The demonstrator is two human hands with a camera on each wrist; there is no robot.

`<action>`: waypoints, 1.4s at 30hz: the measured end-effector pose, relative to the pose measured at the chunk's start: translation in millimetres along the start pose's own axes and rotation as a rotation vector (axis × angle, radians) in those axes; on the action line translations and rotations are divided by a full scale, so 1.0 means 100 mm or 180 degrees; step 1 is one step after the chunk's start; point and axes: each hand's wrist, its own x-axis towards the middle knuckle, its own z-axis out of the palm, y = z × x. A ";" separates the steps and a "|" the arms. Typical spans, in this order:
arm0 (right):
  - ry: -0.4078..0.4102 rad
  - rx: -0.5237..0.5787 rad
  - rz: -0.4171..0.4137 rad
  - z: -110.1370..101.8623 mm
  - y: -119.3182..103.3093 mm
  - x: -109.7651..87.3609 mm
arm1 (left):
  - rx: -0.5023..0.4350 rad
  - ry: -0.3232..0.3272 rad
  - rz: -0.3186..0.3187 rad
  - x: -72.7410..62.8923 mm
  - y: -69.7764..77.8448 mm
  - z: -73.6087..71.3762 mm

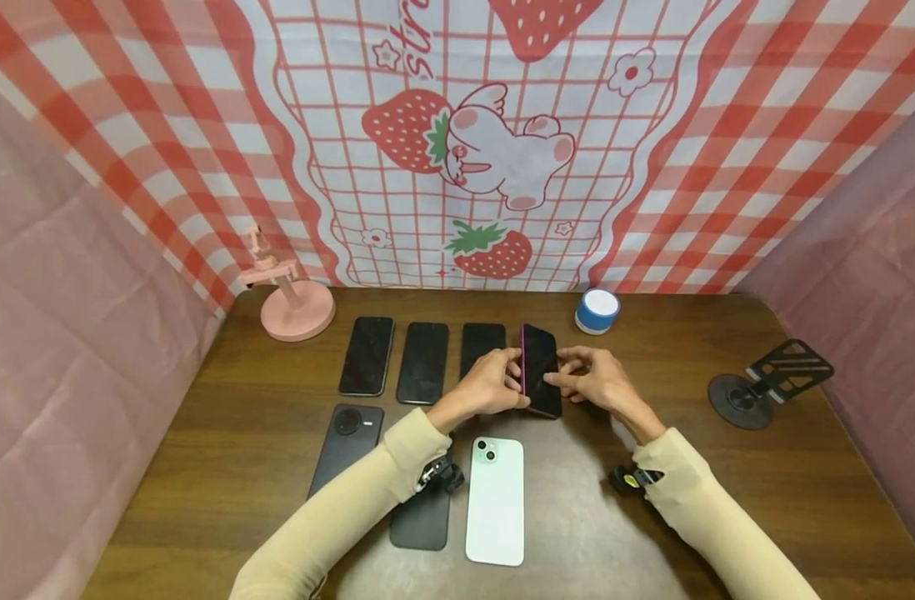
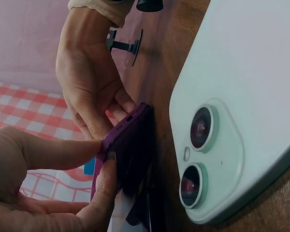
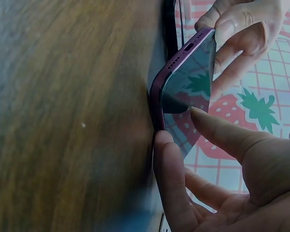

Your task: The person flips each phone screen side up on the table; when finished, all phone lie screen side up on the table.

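Phone with a purple edge (image 1: 542, 371), tilted low at the table (image 1: 652, 333), both hands clamped on it
Left hand (image 1: 491, 383) pinches the raised edge and partly covers a black phone (image 1: 483, 340); right hand (image 1: 598, 379) grips the lower edge, thumb on the screen; nearer, a pale green phone (image 1: 495, 508); left sleeve (image 1: 375, 483) hides parts of two dark phones (image 1: 351, 442); beyond, a blue-and-white cylinder (image 1: 597, 312)

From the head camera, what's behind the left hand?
A dark phone shows its upper part beyond the left hand, which grips the purple-edged phone. The dark phone's lower end is covered.
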 end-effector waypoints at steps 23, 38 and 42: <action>0.0310 -0.0490 -0.0169 -0.04 0.05 -0.03 | 0.0847 0.0113 0.0067 0.16 0.04 0.10; 0.0312 -0.0497 -0.0215 -0.06 0.05 -0.05 | 0.1565 -0.0053 -0.0058 0.21 0.13 0.14; 0.0215 -0.0426 -0.0217 -0.07 0.06 -0.06 | 0.1450 -0.0067 -0.0083 0.19 0.13 0.13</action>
